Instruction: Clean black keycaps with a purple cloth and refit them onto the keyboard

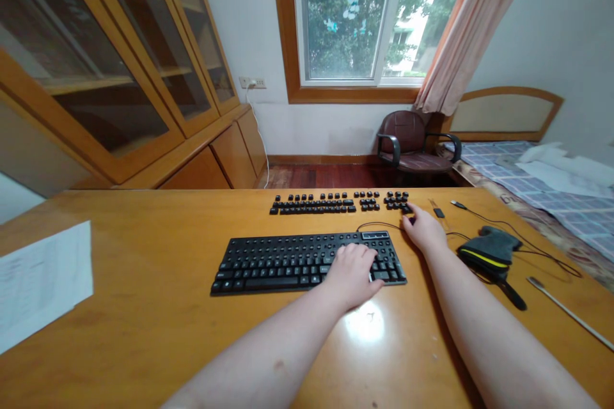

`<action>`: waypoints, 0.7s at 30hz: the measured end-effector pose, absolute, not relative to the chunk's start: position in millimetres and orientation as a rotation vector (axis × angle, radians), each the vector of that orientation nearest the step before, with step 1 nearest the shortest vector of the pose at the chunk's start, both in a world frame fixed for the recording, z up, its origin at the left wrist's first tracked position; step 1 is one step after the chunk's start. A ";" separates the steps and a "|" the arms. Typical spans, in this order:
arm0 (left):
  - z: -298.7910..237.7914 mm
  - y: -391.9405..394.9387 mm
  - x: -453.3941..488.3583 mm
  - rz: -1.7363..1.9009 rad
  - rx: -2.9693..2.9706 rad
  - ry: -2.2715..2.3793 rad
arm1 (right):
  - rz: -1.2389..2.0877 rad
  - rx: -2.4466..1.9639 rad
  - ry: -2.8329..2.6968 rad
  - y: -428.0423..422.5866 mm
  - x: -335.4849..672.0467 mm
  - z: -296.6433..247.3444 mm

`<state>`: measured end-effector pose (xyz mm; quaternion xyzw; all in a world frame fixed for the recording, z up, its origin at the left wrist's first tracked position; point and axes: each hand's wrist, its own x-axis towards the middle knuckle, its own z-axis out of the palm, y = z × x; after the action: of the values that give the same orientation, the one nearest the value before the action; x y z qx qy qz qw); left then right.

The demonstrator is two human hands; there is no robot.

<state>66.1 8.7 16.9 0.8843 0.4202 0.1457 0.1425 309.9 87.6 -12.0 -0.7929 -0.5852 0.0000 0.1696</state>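
Note:
A black keyboard (pixel 297 262) lies in the middle of the wooden desk (pixel 144 307). My left hand (pixel 352 276) rests on its right end with the fingers curled over the keys. Behind the keyboard, rows of loose black keycaps (pixel 336 202) are laid out on the desk. My right hand (pixel 425 229) reaches to the right end of those rows, fingertips pinched on one small keycap (pixel 411 220). The keyboard's cable (pixel 378 225) runs just under that hand.
A black and yellow tool (pixel 489 252) lies right of my right arm, with thin cables and a slim white rod (pixel 568 312) further right. Paper (pixel 43 281) lies at the desk's left. Beyond are a chair (pixel 412 144), bed, glass-doored cabinet and window.

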 end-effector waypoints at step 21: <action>13.9 7.6 65.9 0.455 2.551 1.230 | 0.070 -2.284 -1.678 91.7 315.1 -13.7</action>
<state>65.9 7.6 13.9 0.8811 0.4248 0.1573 0.1361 315.1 91.7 -13.7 -0.7963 -0.5848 0.0244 0.1527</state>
